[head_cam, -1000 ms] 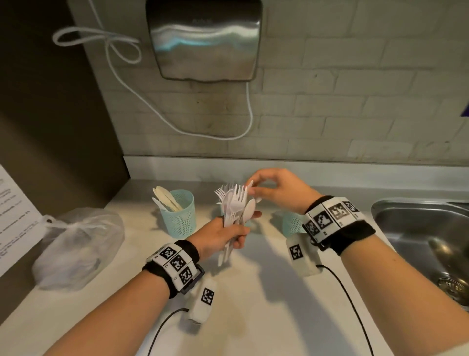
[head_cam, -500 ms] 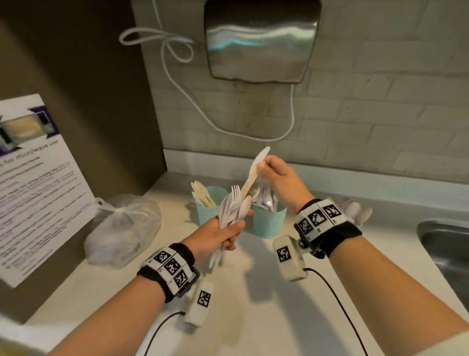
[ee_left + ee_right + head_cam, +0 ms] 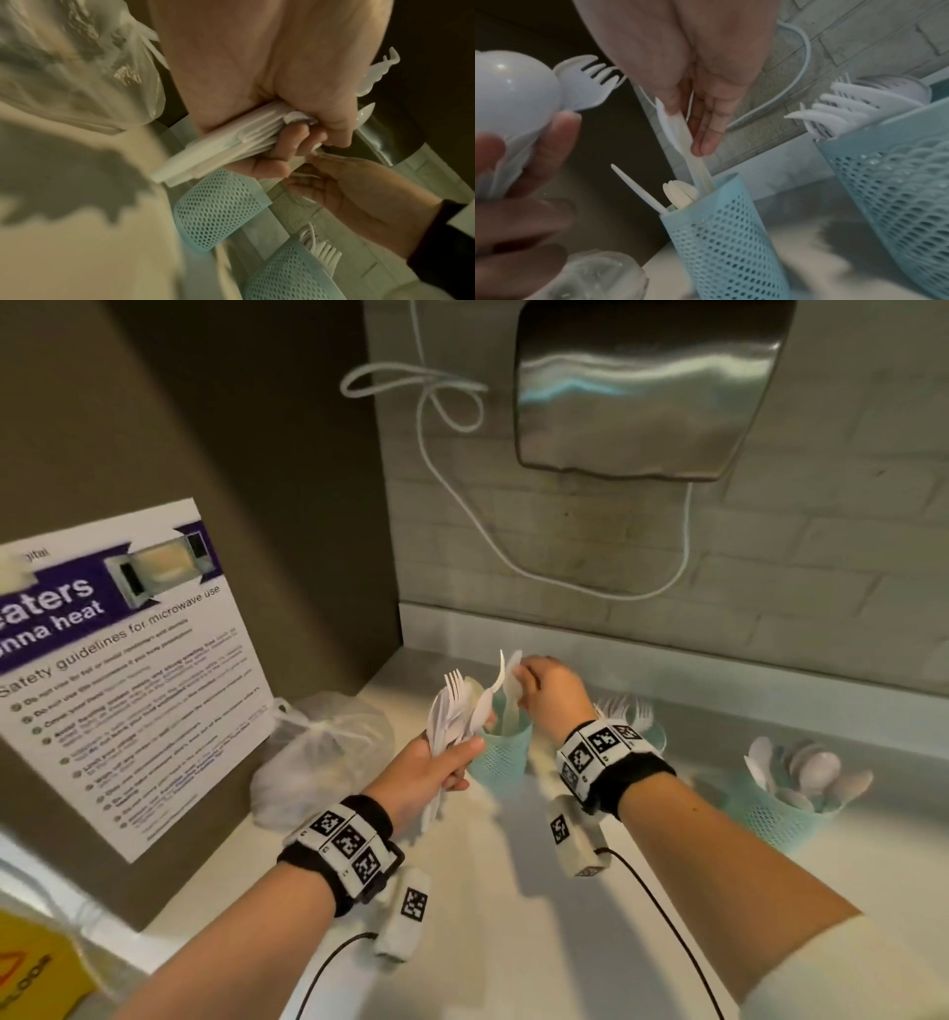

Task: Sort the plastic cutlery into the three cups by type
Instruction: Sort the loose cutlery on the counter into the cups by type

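Note:
My left hand (image 3: 436,767) grips a bundle of white plastic cutlery (image 3: 457,711), forks and spoons fanned upward. My right hand (image 3: 544,690) pinches a white knife (image 3: 680,130) upright over the left teal mesh cup (image 3: 500,755). The knife's lower end dips inside that cup (image 3: 721,233) among other knives. The middle cup (image 3: 898,172) holds forks (image 3: 624,708) and is mostly hidden behind my right wrist in the head view. At the right, a third cup (image 3: 780,814) holds spoons (image 3: 806,767). The left wrist view shows the bundle's handles (image 3: 218,146) sticking out below my fist.
A knotted clear plastic bag (image 3: 323,757) lies on the counter left of the cups. A microwave poster (image 3: 118,660) hangs on the brown side wall. A steel hand dryer (image 3: 642,387) with a white cord is mounted on the tiled back wall.
My right hand carried the knife left and down, from above the bundle into the left cup. The left hand still holds the bundle. The head view swung left.

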A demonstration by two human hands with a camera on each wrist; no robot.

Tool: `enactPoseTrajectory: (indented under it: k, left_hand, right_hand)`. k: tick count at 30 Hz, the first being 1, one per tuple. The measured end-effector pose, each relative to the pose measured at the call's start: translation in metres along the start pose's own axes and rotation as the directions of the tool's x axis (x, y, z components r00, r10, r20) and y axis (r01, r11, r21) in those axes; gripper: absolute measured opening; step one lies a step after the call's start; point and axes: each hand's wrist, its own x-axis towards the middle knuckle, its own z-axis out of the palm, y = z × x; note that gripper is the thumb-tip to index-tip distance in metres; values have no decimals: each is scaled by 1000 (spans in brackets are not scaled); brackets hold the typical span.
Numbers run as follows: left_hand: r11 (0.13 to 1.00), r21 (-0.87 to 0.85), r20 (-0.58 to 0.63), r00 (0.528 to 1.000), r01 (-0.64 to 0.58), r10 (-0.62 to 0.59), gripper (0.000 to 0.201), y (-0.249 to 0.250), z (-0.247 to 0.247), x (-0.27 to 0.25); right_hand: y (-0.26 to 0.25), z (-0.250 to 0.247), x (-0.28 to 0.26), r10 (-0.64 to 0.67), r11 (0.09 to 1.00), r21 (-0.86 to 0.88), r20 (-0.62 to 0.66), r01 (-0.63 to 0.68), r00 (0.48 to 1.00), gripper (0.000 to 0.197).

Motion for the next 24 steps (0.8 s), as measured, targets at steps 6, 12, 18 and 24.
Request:
enactPoseTrajectory:
  k: [6, 12, 18, 24]
  left_hand:
    - [998, -69, 46, 999, -2, 6, 29, 2, 4, 7]
    - [993, -100, 67, 996, 65, -59, 13, 2, 12, 11]
    - [996, -63, 125, 991, 59, -50, 21, 1, 11, 12]
    - [999, 46, 44, 999, 12, -14, 26, -6, 5, 12]
  right_hand:
    - [-21, -18, -17, -90, 982, 144, -228, 125, 969, 31]
    - [-39, -35, -27, -239, 951, -192, 38, 242, 970, 13]
    - [-45, -38, -24, -74, 997, 15, -11, 74, 997, 13]
    - [-62, -58, -10, -78, 902, 391, -271, 183, 960, 9]
